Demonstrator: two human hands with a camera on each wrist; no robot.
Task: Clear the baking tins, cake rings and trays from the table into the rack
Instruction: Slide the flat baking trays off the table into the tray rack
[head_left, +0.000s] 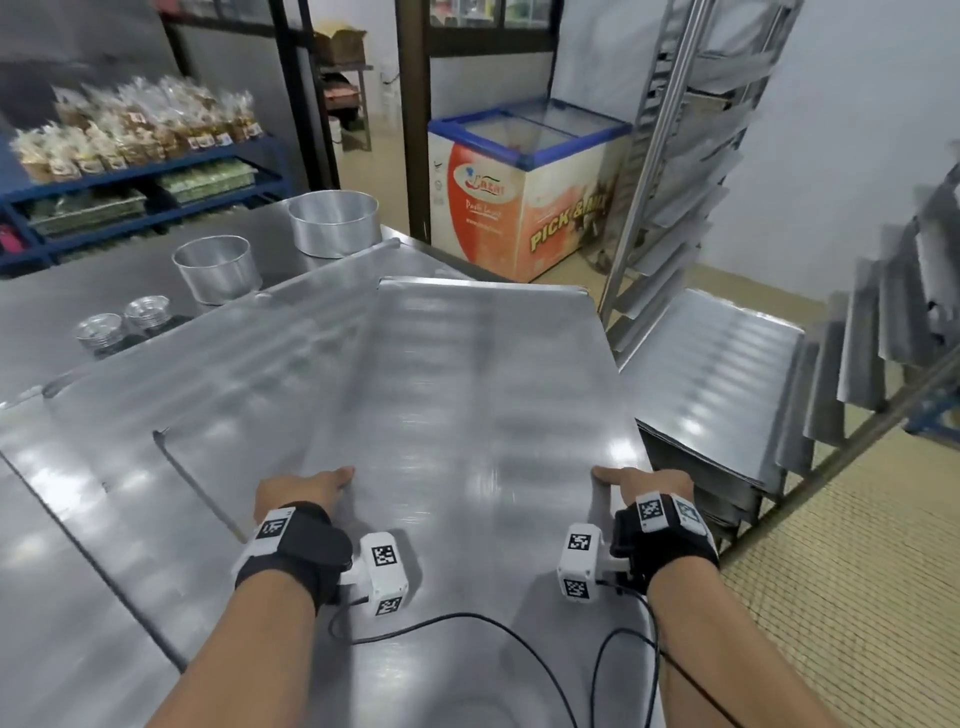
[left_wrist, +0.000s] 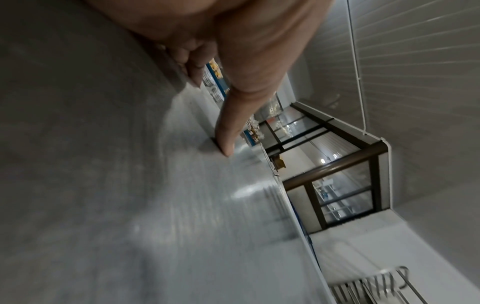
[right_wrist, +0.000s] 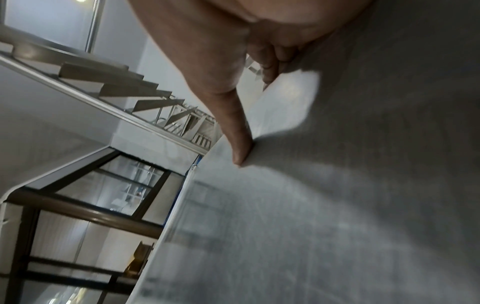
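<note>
I hold a large flat steel tray (head_left: 467, 389) by its two long edges, raised over the table and pointing towards the rack (head_left: 670, 171). My left hand (head_left: 304, 488) grips the left edge with the thumb (left_wrist: 233, 123) on top and the fingers (left_wrist: 193, 67) curled underneath. My right hand (head_left: 639, 486) grips the right edge the same way, thumb (right_wrist: 235, 131) pressed on the tray (right_wrist: 298, 226). More trays (head_left: 197, 379) lie below on the table. Two round cake tins (head_left: 217, 267) (head_left: 332, 223) and small fluted tins (head_left: 124, 325) stand at the far left.
The steel rack has angled runners, and a stack of trays (head_left: 711, 374) sits on a low level at the right. A chest freezer (head_left: 524, 197) stands behind the table. Blue shelves (head_left: 140, 182) with bagged goods line the left wall. The floor at the right is tiled.
</note>
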